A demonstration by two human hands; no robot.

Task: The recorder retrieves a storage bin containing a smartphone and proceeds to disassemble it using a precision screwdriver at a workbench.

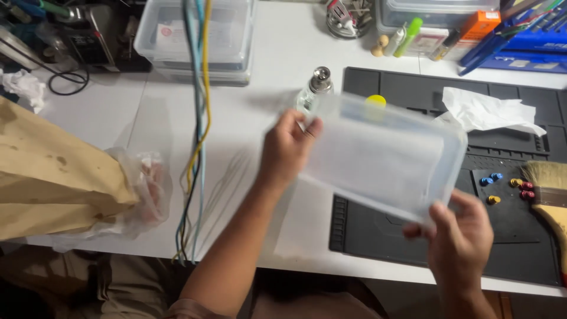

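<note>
Left hand [287, 147] grips one short edge of a translucent plastic lid [384, 156], and the right hand [459, 233] pinches the opposite corner, so the lid hangs tilted in the air above the black work mat [413, 236]. It rests on nothing yet. Behind the lid stands a small glass bottle [314, 90] with a metal cap. On the mat, right of the lid, lie coloured screws [508, 186], a crumpled tissue [487, 111] and a brush [552, 189] (only partly in view). Stacked clear boxes [195, 41] sit on the bench [236, 118] well left of the lid.
</note>
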